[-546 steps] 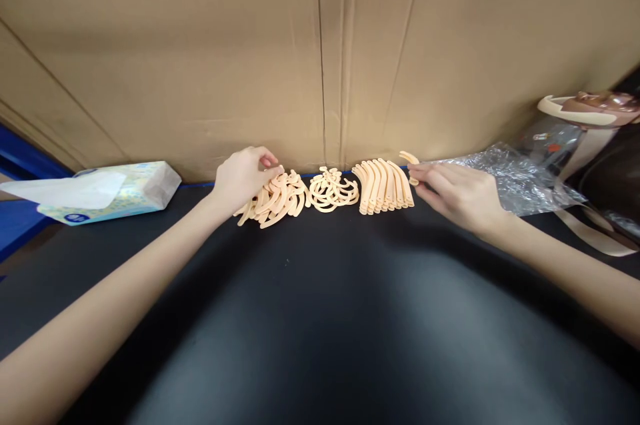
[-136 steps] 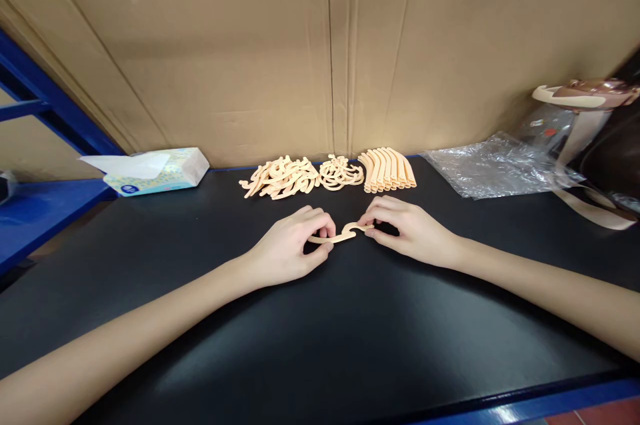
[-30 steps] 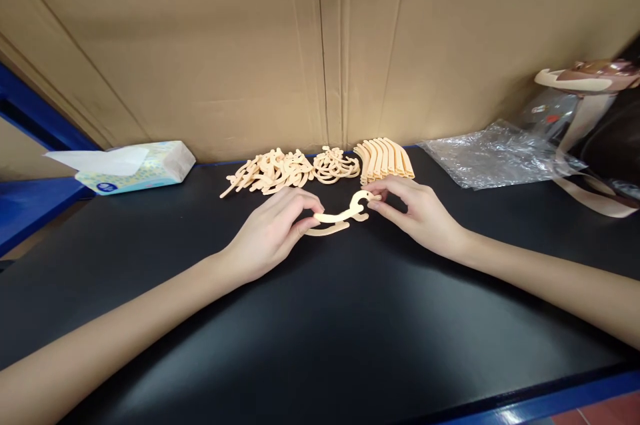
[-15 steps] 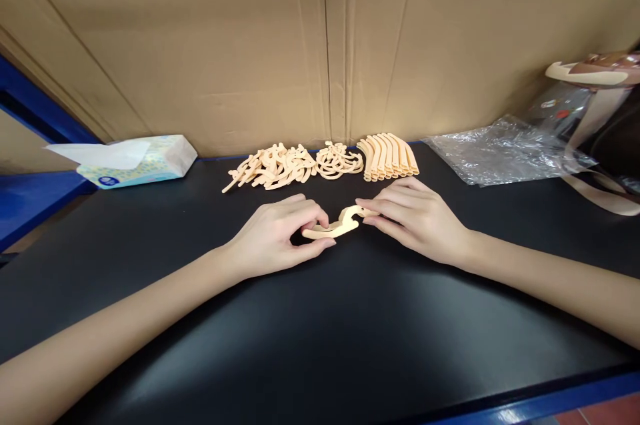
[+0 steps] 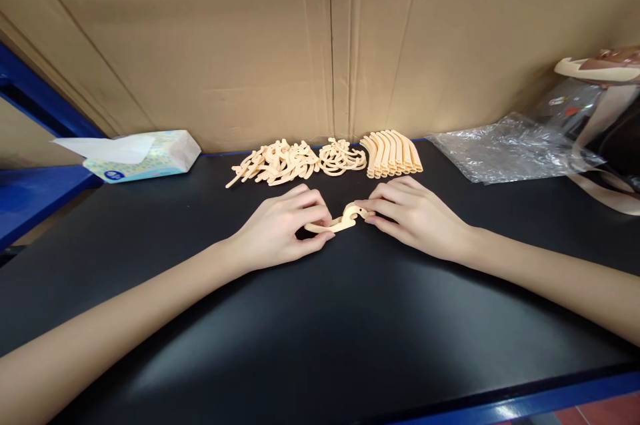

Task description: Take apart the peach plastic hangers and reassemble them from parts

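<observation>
Between my hands, just above or on the black table, is a cream plastic folding-hanger piece (image 5: 344,221) with a curved arm and a hooked end. My left hand (image 5: 283,226) pinches its left arm between thumb and fingers. The right end sits in the fingertips of my right hand (image 5: 423,219), which hide its tip. Behind my hands lie a loose heap of cream hanger arms (image 5: 283,162), a smaller pile of curved hooks (image 5: 341,157) and a neat stack of bent hanger arms (image 5: 393,153).
A tissue pack (image 5: 145,157) lies at the back left, near a blue frame (image 5: 40,201). Crumpled clear plastic bag (image 5: 515,150) spreads at the back right, beside a bag with a pale strap (image 5: 607,115). Cardboard (image 5: 225,45) walls off the table's back.
The fingers of my left hand have closed further over the hanger piece's left arm. Both hands keep their hold, and the whole view has shifted slightly.
</observation>
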### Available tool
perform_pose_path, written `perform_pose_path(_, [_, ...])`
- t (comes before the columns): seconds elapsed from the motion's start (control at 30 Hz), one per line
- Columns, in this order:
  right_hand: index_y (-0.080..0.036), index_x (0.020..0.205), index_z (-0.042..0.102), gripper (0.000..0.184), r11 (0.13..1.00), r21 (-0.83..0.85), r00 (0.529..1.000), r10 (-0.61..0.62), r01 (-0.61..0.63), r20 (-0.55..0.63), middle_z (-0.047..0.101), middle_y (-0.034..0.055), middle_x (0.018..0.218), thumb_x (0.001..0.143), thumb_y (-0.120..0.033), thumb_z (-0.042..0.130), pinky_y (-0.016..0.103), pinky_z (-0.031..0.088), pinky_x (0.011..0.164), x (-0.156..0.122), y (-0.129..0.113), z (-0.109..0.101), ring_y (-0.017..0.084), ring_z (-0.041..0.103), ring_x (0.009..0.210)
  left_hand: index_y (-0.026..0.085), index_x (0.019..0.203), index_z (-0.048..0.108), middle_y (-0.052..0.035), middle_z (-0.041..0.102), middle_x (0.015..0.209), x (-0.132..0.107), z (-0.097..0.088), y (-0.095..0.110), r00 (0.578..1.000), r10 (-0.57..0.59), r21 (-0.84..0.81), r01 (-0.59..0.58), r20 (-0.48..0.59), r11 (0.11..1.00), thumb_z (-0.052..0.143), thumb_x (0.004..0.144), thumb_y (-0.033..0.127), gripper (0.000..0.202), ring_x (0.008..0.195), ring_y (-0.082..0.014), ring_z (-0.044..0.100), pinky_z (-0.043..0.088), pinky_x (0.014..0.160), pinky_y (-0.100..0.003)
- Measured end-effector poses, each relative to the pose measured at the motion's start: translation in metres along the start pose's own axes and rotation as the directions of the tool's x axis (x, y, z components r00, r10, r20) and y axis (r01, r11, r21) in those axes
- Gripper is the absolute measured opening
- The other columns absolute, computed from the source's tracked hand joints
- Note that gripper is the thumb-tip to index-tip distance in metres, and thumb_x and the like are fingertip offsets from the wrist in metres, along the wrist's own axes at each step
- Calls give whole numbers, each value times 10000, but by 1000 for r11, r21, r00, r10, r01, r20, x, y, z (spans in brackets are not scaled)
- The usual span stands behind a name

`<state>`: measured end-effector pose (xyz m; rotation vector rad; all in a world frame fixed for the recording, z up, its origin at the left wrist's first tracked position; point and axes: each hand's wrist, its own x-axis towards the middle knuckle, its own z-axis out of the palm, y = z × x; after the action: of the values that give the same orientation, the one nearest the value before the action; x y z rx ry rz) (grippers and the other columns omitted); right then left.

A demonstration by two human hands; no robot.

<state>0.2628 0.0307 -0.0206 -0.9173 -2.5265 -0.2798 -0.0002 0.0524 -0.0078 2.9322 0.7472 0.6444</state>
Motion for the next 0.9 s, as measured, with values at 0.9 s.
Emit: perform_pose_path(0.9, [-159,1168,666,271,998,20,998,54,-55,15,699,76,964,984,-178,468,364,459,828,-2,1,1,213,637,915,265,1191,664,-23,666,1079,1,1,-3,998,8,-93,-2,59,996,529,963,240,266,956,-167,586,475,852,-282])
